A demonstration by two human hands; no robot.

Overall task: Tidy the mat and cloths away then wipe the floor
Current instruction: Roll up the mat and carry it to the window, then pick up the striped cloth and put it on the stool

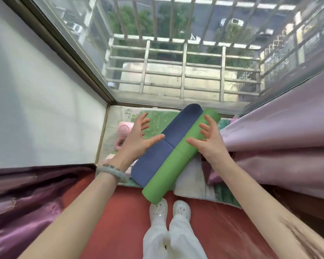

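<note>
A mat, blue on one side and rolled green on the other, lies diagonally across a padded window seat. My left hand hovers with fingers spread at the blue side's left edge. Fingers also spread, my right hand hangs over the green roll's upper half. Neither hand grips anything. A white cloth lies under the roll's lower right, and a pale pink cloth peeks out beneath my left wrist.
A pink handheld fan lies on the seat left of my left hand. Pink curtains hang at right, purple fabric at left. The red floor lies below, with my white shoes near the roll's end. A barred window stands ahead.
</note>
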